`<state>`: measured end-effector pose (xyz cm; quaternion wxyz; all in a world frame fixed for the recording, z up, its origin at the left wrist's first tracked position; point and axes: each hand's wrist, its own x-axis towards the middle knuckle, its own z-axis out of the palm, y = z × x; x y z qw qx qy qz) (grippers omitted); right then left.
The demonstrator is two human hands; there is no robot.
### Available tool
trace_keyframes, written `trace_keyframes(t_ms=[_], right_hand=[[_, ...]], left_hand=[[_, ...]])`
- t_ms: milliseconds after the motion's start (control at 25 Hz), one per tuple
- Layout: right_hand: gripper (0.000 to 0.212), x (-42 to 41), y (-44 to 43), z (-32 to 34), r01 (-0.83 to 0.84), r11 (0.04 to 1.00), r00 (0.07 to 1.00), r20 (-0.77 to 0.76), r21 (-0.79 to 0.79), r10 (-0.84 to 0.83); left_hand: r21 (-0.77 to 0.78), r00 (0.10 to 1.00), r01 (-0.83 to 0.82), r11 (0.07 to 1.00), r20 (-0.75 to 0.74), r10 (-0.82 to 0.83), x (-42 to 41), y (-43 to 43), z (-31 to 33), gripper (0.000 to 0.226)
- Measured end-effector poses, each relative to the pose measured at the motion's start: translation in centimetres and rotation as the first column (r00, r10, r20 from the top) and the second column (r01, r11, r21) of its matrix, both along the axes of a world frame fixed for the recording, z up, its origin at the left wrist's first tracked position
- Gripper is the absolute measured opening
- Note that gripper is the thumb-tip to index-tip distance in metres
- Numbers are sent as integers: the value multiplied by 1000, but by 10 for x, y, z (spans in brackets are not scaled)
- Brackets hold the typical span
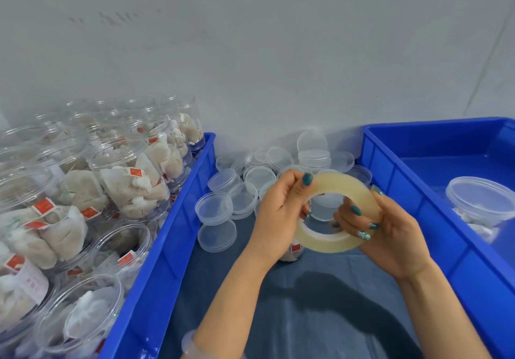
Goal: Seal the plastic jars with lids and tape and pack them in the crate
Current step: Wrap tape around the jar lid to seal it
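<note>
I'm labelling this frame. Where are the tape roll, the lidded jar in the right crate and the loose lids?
tape roll (pixel 327 243), head view, lower part of its flat face.
lidded jar (pixel 479 201), head view, middle of its clear lid.
loose lids (pixel 214 208), head view, middle of one near lid.

Jar (pixel 293 253) mostly behind tape roll (pixel 328 243)
</note>
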<state>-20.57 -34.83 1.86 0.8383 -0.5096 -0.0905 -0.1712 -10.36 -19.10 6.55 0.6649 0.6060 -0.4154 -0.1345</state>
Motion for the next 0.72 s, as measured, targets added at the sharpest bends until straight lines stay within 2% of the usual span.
trace_keyframes(t_ms=[40,120,240,280,320,360,400,440,480,560,600,640,720], right_hand=[[35,1,3,1,-82,996,997,8,32,82],[38,5,11,1,-168,982,986,17,91,168],[41,11,23,1,-169,978,986,26,119,167],[38,11,25,2,-184,974,983,34,131,181],[36,11,27,3,-191,972,981,34,136,189],[36,10,28,4,-191,973,982,20,128,190],[37,10,28,3,-181,978,983,-14,103,183],[38,9,30,3,-162,985,983,-74,63,166],[39,9,32,3,-141,990,978,-152,7,141],[43,10,37,2,-168,976,952,-280,-139,124],[44,12,41,2,-215,956,936,-320,-199,144],[44,15,44,1,-264,934,920,-354,-239,169],[44,19,47,-1,-323,908,893,-404,-268,198]], left_hand=[[-25,993,-94,995,-70,92,-3,-1,-4,31],[-94,931,-195,976,-331,154,-9,-2,-12,32],[-161,727,-217,963,-685,50,-13,-1,-19,42],[-181,678,-231,956,-734,25,-14,0,-20,39],[-178,694,-264,948,-717,59,-16,3,-22,33],[-153,780,-319,935,-603,167,-17,8,-23,25],[-153,871,-385,910,-387,303,-17,15,-23,19],[-194,918,-396,898,-109,381,-16,22,-24,20],[-202,916,-331,922,165,365,-12,28,-26,26],[0,811,-223,975,555,186,-3,35,-31,31],[102,748,-246,964,653,122,3,36,-36,32],[157,728,-288,945,676,110,7,37,-39,32],[178,842,-262,949,523,134,10,36,-45,30]])
